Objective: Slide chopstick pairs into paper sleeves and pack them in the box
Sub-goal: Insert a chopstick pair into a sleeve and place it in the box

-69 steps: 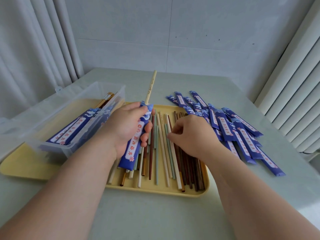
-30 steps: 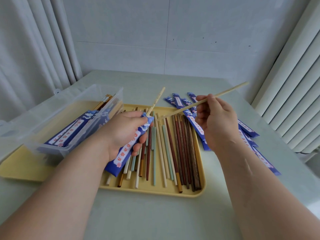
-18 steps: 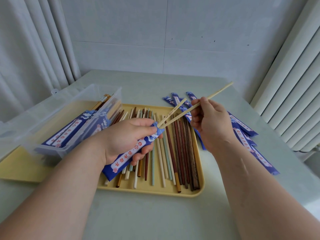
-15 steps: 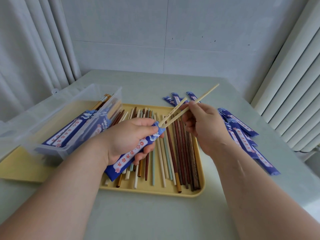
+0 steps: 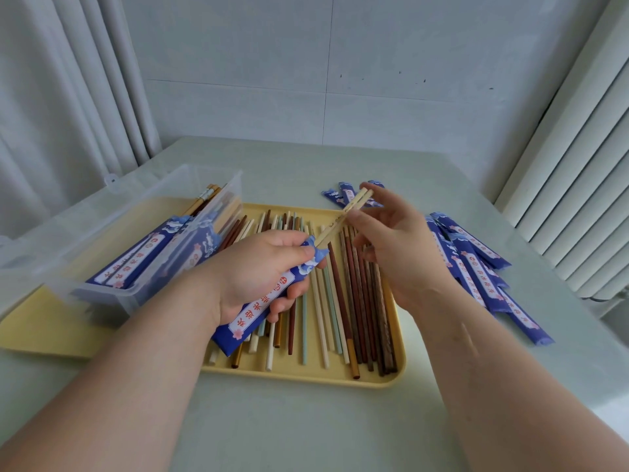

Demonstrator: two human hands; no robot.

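My left hand (image 5: 258,267) gripped one paper sleeve (image 5: 262,303) above the tray (image 5: 306,378), with two pale chopsticks (image 5: 340,222) partly inside it. My right hand (image 5: 394,247) pinched that pair near its top. The sticks looked light, stiff and smooth, the paper crumple-prone, so I judged a loose mid-sleeve hold best. One box (image 5: 143,294) on the tray's left held at least three filled sleeves (image 5: 136,264). Roughly twenty loose chopsticks (image 5: 354,301) lay in the tray, and a dozen-odd empty sleeves (image 5: 476,264) lay to its right.
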